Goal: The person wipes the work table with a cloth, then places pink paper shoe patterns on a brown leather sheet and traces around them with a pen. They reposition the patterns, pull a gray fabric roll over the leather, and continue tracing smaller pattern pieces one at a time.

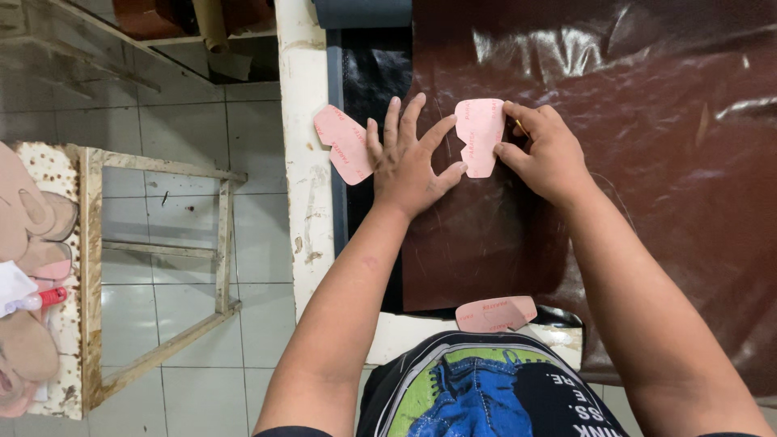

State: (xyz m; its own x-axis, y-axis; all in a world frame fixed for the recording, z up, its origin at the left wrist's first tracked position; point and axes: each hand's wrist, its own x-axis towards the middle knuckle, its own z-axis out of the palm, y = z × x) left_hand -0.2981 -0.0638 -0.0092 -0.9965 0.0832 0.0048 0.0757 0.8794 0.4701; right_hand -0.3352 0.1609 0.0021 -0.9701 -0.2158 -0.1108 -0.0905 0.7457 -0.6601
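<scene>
Head view looked straight down on a dark brown leather sheet (631, 162) spread over the tabletop (304, 202). Taken as landmark: that sheet.

Near its upper left part lay a pink card pattern piece (479, 136), flat on the leather. Left hand (409, 162) rested just left of the pattern, fingers splayed wide, index finger and thumb pressing its left edge, palm down on the sheet; pinned rather than gripped. Right hand (546, 154) sat touching the pattern's right edge, fingers curled, seemingly pinching a thin yellowish marking tool (519, 125) against that edge; tool mostly hidden, so its kind could not be told for certain.

Off the sheet's left edge, a second pink pattern piece (346, 144) lay across the black material and the white tabletop rim. Below the sheet's lower edge, a third pink pattern piece (495, 313) rested near the person's shirt. Far left of the sheet, beyond the tiled floor (186, 137), stood a wooden frame (162, 267) bearing tan cut-outs (24, 218).

Judged by look: pattern light, thin, fairly stiff, prone to sliding on glossy leather, so best held by downward pressure near the edges, lifted by a corner. Leather judged soft, limp, slick, wrinkling readily; best taken at an edge with both hands.
</scene>
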